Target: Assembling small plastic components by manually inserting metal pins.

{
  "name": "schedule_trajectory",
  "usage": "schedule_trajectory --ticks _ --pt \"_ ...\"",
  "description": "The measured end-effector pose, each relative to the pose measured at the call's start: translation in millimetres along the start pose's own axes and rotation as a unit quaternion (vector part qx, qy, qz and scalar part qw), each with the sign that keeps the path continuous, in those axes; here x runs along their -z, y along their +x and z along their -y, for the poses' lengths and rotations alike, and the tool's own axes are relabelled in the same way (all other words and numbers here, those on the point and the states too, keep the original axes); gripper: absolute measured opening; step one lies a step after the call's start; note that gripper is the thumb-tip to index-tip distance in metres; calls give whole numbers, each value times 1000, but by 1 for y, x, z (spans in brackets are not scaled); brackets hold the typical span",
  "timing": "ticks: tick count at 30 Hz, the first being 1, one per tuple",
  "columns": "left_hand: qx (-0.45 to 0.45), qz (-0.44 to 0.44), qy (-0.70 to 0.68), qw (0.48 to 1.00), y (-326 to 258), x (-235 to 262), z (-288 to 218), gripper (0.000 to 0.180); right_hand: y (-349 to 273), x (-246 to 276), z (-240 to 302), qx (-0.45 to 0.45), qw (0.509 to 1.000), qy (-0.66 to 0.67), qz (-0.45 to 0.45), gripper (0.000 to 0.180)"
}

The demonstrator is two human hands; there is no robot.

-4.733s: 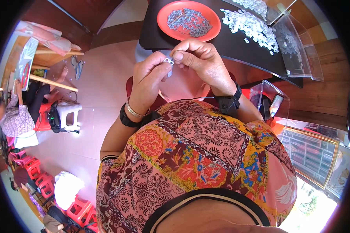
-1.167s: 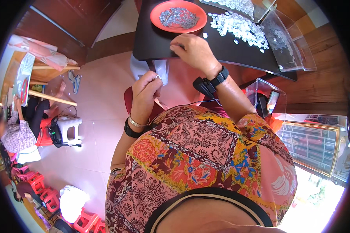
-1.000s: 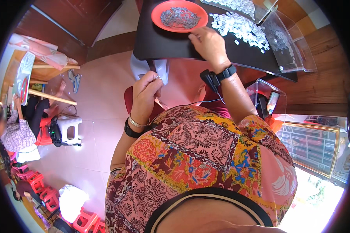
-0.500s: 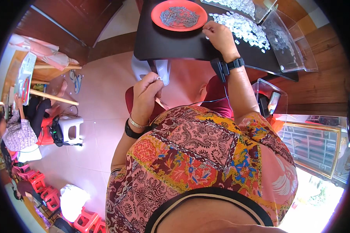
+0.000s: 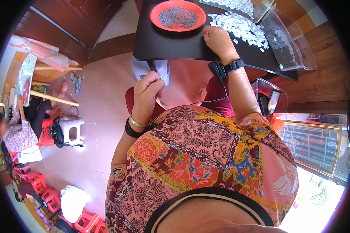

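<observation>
My left hand (image 5: 146, 93) is closed in front of my body, with a small whitish piece (image 5: 160, 77) pinched between thumb and forefinger; its exact kind is too small to tell. Over the dark table, my right hand (image 5: 221, 43) has its fingers pressed together. Whatever those fingers hold, if anything, is hidden. Just left of them sits a round red plate (image 5: 156, 24) heaped with small grey metal pieces (image 5: 178, 17). Beyond and to the right spreads a pile of small clear plastic pieces (image 5: 241, 29).
The dark table (image 5: 175, 46) has clear plastic bins (image 5: 286, 42) at its right. A clear box (image 5: 274, 87) holding a phone stands below its right edge. Grey stool (image 5: 138, 70) under the table. At left, another person (image 5: 21, 132) sits near a white stool (image 5: 72, 130); red stools (image 5: 50, 196) stand lower left.
My right hand has moved slightly back toward me, off the plate's rim. My left hand stays in place with its small piece.
</observation>
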State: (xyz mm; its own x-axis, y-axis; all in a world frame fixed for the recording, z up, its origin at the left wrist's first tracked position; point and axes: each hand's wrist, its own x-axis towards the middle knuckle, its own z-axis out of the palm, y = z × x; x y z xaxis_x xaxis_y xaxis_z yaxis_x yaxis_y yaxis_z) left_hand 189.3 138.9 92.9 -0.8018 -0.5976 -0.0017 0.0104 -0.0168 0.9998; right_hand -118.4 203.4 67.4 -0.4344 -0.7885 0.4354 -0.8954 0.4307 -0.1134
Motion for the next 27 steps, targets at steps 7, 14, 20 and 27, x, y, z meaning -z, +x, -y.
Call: schedule_trajectory --ticks 7,14,20,27 --pt "-12 -4 -18 1000 1 -4 -2 17 -18 6 14 56 985 157 -47 16" --pt "-12 7 0 1000 0 -3 0 20 -40 36 57 9 925 378 37 20" --pt "-20 1 -29 999 2 -6 0 16 -53 59 87 96 930 353 -20 17" --pt "-18 0 -25 1000 2 -9 -2 15 -63 65 98 28 835 546 61 18"
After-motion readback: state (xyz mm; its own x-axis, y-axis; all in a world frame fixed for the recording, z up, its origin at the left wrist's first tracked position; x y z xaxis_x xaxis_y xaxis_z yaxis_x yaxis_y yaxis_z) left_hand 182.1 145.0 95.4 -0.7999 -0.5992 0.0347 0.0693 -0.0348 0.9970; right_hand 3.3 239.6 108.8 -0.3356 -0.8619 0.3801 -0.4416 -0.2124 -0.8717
